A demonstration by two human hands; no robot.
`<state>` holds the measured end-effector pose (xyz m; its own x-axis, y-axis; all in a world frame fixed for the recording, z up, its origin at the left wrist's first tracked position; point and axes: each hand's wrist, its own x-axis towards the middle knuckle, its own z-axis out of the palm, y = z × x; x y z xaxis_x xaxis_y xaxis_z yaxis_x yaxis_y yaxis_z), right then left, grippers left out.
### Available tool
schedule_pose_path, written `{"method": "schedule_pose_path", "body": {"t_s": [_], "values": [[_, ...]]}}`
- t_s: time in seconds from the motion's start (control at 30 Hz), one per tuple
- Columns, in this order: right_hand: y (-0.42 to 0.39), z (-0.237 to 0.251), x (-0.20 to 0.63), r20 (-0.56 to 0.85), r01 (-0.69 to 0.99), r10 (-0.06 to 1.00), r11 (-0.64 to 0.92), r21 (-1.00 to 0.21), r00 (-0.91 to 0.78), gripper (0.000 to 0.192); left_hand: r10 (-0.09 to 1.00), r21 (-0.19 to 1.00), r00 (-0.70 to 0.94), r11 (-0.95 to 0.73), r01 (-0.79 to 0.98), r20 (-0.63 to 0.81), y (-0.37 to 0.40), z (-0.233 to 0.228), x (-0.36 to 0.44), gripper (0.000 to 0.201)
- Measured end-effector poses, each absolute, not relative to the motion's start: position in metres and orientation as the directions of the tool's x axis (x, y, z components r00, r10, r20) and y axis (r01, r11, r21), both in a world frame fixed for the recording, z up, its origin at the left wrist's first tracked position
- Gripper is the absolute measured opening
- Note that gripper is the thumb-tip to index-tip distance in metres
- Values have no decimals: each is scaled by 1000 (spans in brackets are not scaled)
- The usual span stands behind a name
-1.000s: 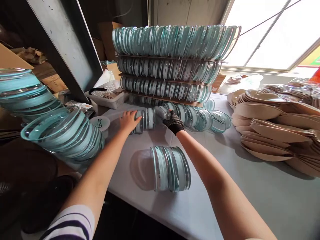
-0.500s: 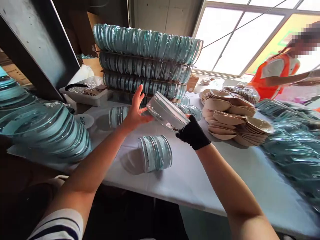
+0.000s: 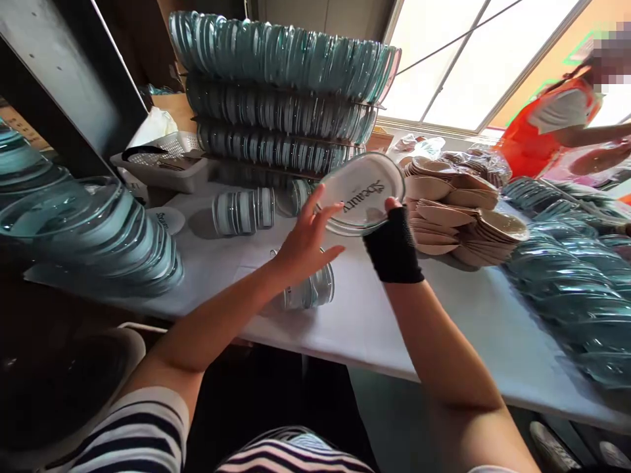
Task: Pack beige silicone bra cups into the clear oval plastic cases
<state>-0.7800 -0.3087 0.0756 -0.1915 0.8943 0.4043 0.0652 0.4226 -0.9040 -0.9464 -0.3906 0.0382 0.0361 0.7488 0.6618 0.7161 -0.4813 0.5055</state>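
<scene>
My right hand, in a black fingerless glove, grips a clear oval plastic case by its lower right edge, thumb over the front. Dark printed lettering shows on its face, turned towards me and tilted. My left hand is bare and open, its fingers spread at the case's lower left edge; whether the fingertips touch it I cannot tell. Below my left hand stands a short row of similar clear cases on edge, partly hidden by my wrist. Another short row of cases stands farther back on the left.
Tiered rows of clear cases rise at the back. Stacked cases lean at left, near a white basket. Beige oval pieces are piled right, beside more clear cases. A person in an orange vest works beyond the white table.
The case has moved up and right in my right hand and turned from edge-on to show its lettered face. My left hand has followed to the right. The view has shifted slightly.
</scene>
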Motion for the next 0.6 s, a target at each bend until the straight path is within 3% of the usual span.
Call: {"method": "schedule_pose_path", "body": {"t_s": [0.07,0.1,0.17,0.23,0.33,0.43,0.6], "values": [[-288,80,-754,634,191,765,644,-741,-114,55,792,494,118,-481,724,598,-401,24,-959,74],[-277,81,-741,707,338,695,702,-627,-132,59,823,496,121,-444,746,555,-406,16,-967,73],[-262,76,-724,689,587,661,696,-414,-297,61,891,509,66,-316,801,449,-412,0,-984,66],[-261,59,-725,569,683,693,672,-286,-443,54,942,533,33,-217,818,333,-413,-14,-996,60],[-286,18,-750,375,690,747,658,-302,-549,40,961,592,97,-238,770,259,-411,-25,-1002,51],[-320,-17,-775,236,671,772,632,-388,-590,43,944,627,153,-311,715,293,-411,-26,-1005,45],[-325,-30,-766,210,590,743,643,-489,-636,52,938,646,204,-342,683,281,-424,-25,-1019,48]]}}
